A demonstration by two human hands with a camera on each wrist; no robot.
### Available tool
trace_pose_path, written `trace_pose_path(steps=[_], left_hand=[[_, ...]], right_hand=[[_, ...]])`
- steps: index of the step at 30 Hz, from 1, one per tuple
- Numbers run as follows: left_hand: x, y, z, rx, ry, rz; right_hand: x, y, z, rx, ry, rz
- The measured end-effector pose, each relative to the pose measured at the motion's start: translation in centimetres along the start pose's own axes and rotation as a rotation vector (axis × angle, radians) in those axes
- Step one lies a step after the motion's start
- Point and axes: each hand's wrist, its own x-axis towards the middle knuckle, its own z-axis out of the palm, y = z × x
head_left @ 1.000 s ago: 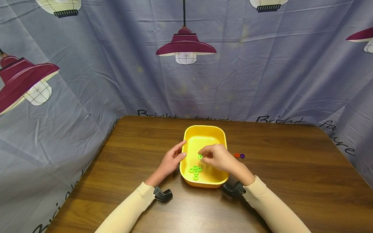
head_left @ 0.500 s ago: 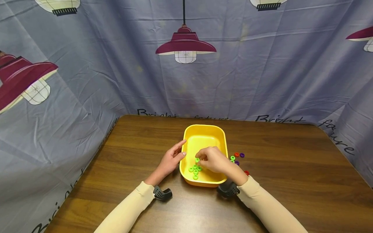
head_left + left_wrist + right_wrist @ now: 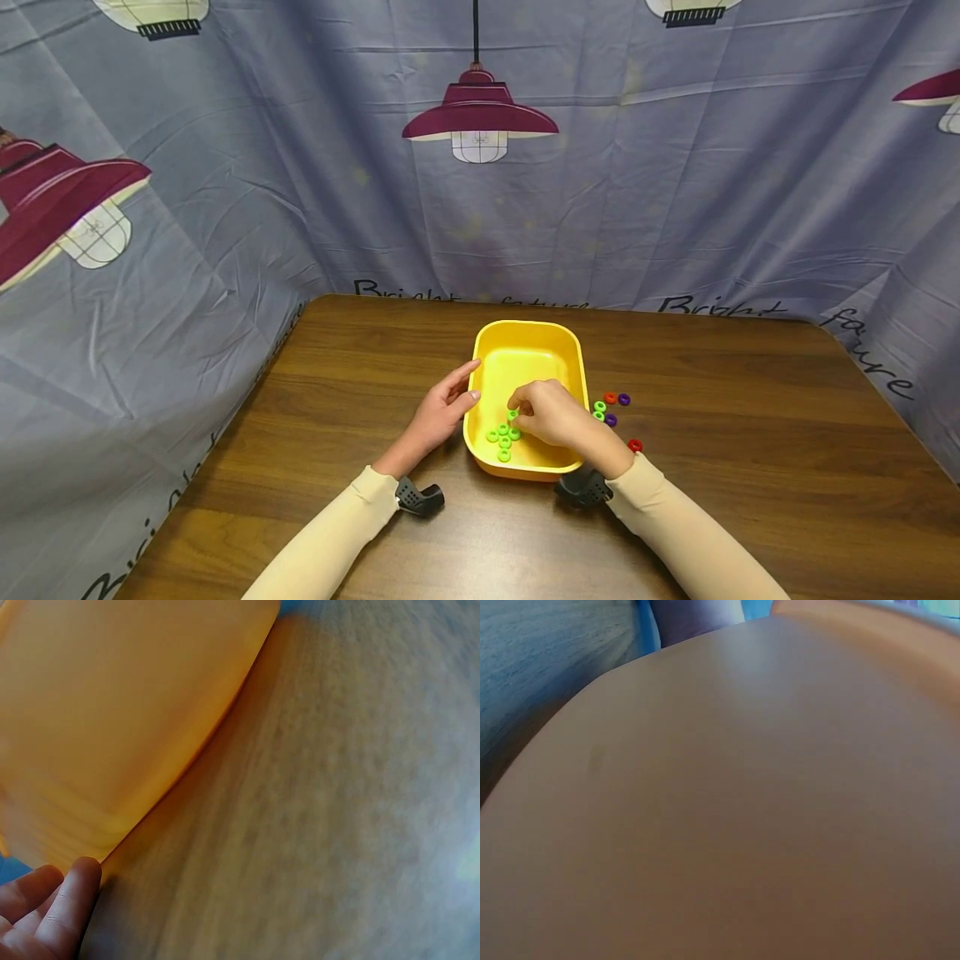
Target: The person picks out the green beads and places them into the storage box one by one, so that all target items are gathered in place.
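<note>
A yellow plastic tub (image 3: 528, 326) stands on the table in the head view. Several small green ring beads (image 3: 504, 442) lie close together on its floor near the front left. Reaching in over the tub's right side, my right hand (image 3: 551, 412) pinches another green ring bead (image 3: 512, 415) between thumb and fingers, just behind that group. My left hand (image 3: 442, 415) rests with extended fingers against the tub's left rim. The left wrist view shows its fingertips (image 3: 86, 870) at the tub wall (image 3: 127, 712). Tub wall (image 3: 727, 795) fills most of the right wrist view, and the right hand is hidden there.
On the table right of the tub lie more ring beads: green (image 3: 599, 407), orange (image 3: 611, 398), purple (image 3: 624, 400) and red (image 3: 635, 446). The brown wooden table (image 3: 750, 433) ends at a printed curtain (image 3: 600, 208) behind.
My right hand has moved slightly left and down inside the tub, bringing the green bead nearer the group. More beads right of the tub have come into sight. The left hand has stayed put.
</note>
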Motion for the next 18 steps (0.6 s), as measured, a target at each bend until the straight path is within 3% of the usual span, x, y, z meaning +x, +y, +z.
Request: trace_pose_path(steps=[18], left_hand=[[-0.14,0.21,0.08,0.015,0.023,-0.008]], right_hand=[[-0.1,-0.17,0.15,-0.027,-0.037,0.053]])
